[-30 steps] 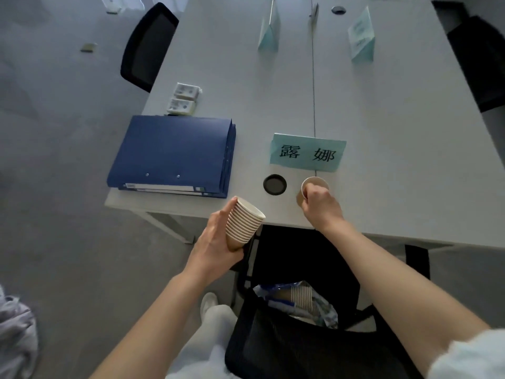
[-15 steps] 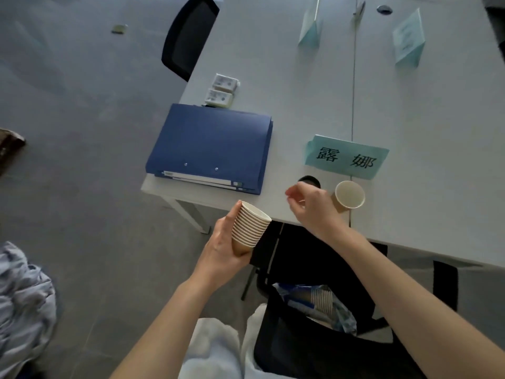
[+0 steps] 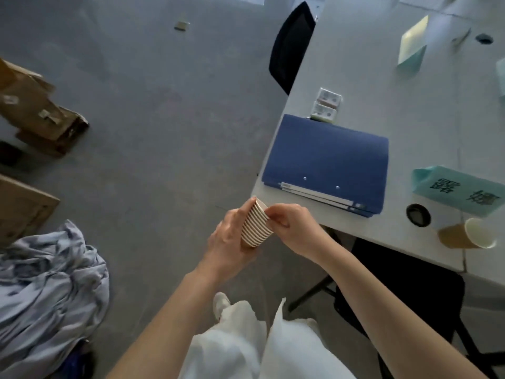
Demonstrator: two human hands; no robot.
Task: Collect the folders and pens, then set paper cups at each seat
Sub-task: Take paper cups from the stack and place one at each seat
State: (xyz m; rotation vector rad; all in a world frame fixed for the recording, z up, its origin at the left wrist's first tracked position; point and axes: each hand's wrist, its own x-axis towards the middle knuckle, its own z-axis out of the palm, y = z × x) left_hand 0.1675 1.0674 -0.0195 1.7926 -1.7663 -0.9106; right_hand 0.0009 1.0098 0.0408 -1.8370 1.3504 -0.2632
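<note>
Since a moment ago your right hand [image 3: 289, 228] has left the single paper cup [image 3: 467, 234] on the counter [image 3: 410, 99] and come back to the cup stack [image 3: 255, 224], and your view has swung left, so more floor shows.

Nearest you, your pale trousers [image 3: 246, 346] and one shoe [image 3: 221, 302] fill the bottom of the view. A heap of grey-blue cloth [image 3: 46, 291] lies on the floor [image 3: 164, 119] to your left. A black chair [image 3: 410, 291] stands tucked under the counter's near edge.

Your left hand [image 3: 226, 242] grips the stack from the side, fingers curled round it and the cup mouths tilted up and away. The right hand's fingers pinch the rim at the top of the stack. Both hands hang over the floor, just off the counter's corner.

On the counter, the single cup stands near the front edge, close to a round black grommet [image 3: 418, 215] and a teal name card [image 3: 461, 191] with dark characters. The blue folders [image 3: 328, 162] lie stacked flat at the corner, with two small white packets [image 3: 326, 105] just behind them.

Farther back, another tent card [image 3: 412, 46] stands on the counter and a second black chair [image 3: 292, 45] sits at its left side. Cardboard boxes [image 3: 35, 110] rest on the floor at far left.
</note>
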